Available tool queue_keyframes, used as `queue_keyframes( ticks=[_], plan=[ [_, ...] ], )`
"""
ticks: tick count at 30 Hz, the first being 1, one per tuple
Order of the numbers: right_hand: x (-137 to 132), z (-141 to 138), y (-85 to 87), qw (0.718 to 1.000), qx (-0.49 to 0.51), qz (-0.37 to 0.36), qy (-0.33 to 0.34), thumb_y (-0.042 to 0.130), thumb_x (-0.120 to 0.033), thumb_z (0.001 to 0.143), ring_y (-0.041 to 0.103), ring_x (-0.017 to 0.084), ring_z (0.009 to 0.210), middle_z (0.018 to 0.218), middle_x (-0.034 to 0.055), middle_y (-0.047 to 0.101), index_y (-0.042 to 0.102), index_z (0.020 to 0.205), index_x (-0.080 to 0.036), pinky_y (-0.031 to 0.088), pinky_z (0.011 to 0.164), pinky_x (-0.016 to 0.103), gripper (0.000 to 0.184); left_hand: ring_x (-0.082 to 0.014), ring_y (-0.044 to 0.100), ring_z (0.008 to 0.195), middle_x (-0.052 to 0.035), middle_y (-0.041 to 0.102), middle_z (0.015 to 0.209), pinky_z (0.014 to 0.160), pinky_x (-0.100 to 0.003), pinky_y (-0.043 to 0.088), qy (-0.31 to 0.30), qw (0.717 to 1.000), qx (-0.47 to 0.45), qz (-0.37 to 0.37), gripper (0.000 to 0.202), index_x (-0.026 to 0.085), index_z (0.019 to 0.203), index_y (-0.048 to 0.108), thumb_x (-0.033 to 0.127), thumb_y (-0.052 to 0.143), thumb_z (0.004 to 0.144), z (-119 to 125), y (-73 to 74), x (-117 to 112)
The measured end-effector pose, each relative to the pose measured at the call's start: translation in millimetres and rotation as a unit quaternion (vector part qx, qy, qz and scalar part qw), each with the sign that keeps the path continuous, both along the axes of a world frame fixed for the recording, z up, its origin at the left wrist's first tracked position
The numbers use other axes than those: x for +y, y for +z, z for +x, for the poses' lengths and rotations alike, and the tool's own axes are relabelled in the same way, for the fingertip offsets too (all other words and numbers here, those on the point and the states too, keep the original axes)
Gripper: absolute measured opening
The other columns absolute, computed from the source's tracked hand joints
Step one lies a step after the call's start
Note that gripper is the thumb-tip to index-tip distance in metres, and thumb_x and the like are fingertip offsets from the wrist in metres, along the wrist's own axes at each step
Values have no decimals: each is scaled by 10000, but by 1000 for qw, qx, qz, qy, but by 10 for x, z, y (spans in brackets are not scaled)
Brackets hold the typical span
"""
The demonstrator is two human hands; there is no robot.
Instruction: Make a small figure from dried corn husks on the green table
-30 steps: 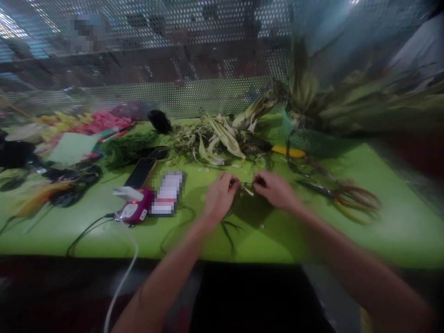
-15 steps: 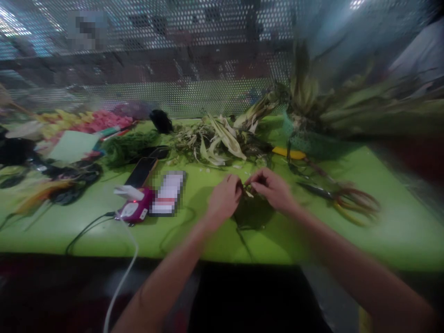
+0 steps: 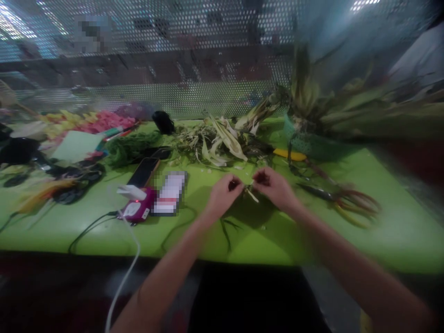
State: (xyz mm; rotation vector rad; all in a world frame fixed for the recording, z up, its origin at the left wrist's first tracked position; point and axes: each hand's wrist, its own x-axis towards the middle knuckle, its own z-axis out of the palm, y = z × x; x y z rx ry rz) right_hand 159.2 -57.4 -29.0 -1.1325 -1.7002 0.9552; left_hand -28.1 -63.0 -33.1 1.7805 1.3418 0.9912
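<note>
Over the green table (image 3: 194, 240), my left hand (image 3: 224, 194) is closed in a pinch, thumb against fingers. My right hand (image 3: 272, 186) pinches close beside it. Between the two sets of fingertips is a small piece of dried plant (image 3: 252, 194), with a pale strip hanging downward; its exact kind is too small to tell. Both hands seem to grip it. Thin dark strands (image 3: 228, 231) show below my left hand. Beyond the hands lies a heap of dried husks and stems (image 3: 225, 138).
Large scissors (image 3: 347, 203) and a yellow-handled tool (image 3: 290, 154) lie to the right. At left are two phones (image 3: 144, 172), a purple device (image 3: 140, 210) with cables, green fibre (image 3: 130, 150) and pink and yellow pieces (image 3: 104, 122). A green basket (image 3: 294, 136) holds long dried leaves.
My hands have shifted slightly apart. The pale strip between them shows longer now, and the dark strands below have moved left. The camera view has shifted a little.
</note>
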Motion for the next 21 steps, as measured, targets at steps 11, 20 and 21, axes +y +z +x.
queue_keyframes(
  ticks=[11,20,21],
  plan=[
    [-67,56,71,971,-202,127,-6,556,-72,838,613,162,774,854,43,685,682,855,-186,437,673,265,170,-73,492,619,-21,637,860,593,-225,388,-73,966,-215,-120,153,170,815,532,286,632,821,23,-59,23],
    [-144,-11,55,898,-397,184,-34,425,-134,941,541,162,733,928,83,637,651,987,-160,331,600,272,232,-109,519,686,8,570,735,651,-245,405,-37,981,-173,-76,94,173,809,529,236,593,833,98,-69,46],
    [-156,-32,47,881,-433,188,-33,399,-105,933,523,159,704,930,89,628,642,1000,-153,309,582,278,257,-116,523,709,4,573,745,668,-252,408,-32,985,-157,-65,84,173,804,528,227,585,837,107,-70,46]
  ],
)
